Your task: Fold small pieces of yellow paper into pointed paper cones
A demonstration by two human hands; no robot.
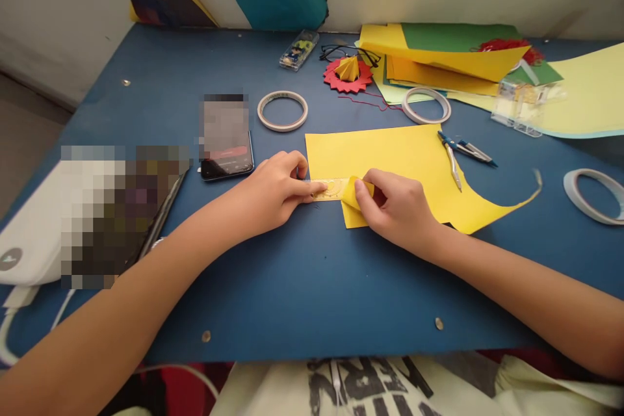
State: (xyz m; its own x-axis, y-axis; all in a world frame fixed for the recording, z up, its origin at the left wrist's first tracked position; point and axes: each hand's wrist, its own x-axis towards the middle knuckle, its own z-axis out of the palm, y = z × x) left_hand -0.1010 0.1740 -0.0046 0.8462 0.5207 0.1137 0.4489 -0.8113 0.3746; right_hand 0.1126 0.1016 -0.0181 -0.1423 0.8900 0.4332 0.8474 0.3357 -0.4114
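Note:
A sheet of yellow paper point(375, 149) lies on the blue table. Over its lower left part lies a clear ruler point(334, 189) with cut-out curves. My left hand point(277, 192) presses the ruler's left end down, its index finger laid along it and the other fingers curled. My right hand point(397, 205) pinches a strip of the yellow paper between thumb and fingers. That strip is lifted and bent back over the ruler's right end, which it hides. A pair of compasses point(453, 159) rests on the sheet's right side, beyond my right hand.
At left are a phone point(227, 162), a white power bank point(29, 234) with a cable, and a blurred dark device. Tape rolls point(283, 128) point(426, 120) point(592, 214) lie around. Behind are a red paper ring point(336, 78), glasses point(336, 50) and stacked coloured paper point(453, 39).

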